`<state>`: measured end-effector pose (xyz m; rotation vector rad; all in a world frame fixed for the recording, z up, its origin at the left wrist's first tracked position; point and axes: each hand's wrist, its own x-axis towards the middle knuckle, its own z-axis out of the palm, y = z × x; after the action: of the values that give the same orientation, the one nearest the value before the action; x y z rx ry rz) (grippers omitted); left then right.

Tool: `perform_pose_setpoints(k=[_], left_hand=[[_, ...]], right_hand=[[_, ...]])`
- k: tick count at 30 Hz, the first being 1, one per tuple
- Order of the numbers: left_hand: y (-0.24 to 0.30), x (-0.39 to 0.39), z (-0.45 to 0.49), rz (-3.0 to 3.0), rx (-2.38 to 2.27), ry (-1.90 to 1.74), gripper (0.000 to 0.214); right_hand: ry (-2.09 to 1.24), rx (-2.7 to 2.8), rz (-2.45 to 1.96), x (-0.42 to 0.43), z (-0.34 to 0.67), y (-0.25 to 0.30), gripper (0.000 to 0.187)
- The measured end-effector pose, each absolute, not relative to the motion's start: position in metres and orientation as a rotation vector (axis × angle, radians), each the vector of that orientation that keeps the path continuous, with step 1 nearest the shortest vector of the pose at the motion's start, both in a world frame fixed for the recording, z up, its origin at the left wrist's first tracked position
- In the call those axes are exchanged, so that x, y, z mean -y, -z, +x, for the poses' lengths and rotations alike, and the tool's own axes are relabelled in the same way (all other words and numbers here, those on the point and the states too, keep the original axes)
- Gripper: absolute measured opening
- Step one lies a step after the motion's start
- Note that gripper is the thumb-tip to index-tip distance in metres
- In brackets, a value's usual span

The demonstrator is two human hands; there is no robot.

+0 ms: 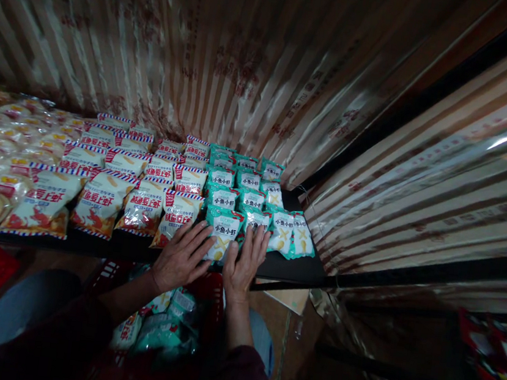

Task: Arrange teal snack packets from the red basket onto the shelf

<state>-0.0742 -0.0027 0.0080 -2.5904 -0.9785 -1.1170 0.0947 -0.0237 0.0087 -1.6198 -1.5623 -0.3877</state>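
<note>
Left hand (182, 256) and right hand (244, 262) flat on the shelf (292, 270) front row.
I see both palms down, fingers spread, close together, gripping nothing. The teal packet (223, 229) lies between their fingertips, seemingly pressed level with its row. It is glossy and pillow-shaped, with white characters. Red packets (143, 207) lie left of the left hand.
</note>
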Motion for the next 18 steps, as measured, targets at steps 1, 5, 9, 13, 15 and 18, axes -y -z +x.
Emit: perform_pose_setpoints(k=[1,5,9,13,15,18], left_hand=[[-0.008,0.003,-0.074,-2.592,0.973,1.115,0.048],[-0.009,0.002,-0.073,-2.608,0.983,1.082,0.047],[-0.006,0.001,-0.074,-2.622,0.988,1.072,0.050],[-0.004,0.001,-0.074,-2.630,0.989,1.078,0.052],[-0.004,0.001,-0.074,-2.629,0.993,1.074,0.055],[-0.005,0.002,-0.073,-2.619,0.993,1.062,0.058]], right_hand=[[0.382,1.593,-1.596,0.024,0.093,-0.009,0.050],[0.324,1.708,-1.536,0.023,0.084,-0.007,0.047],[0.302,1.699,-1.514,0.018,0.078,-0.004,0.048],[0.319,1.704,-1.472,0.018,0.076,-0.004,0.049],[0.315,1.703,-1.471,0.018,0.074,-0.005,0.048],[0.334,1.688,-1.488,0.017,0.071,-0.004,0.047]])
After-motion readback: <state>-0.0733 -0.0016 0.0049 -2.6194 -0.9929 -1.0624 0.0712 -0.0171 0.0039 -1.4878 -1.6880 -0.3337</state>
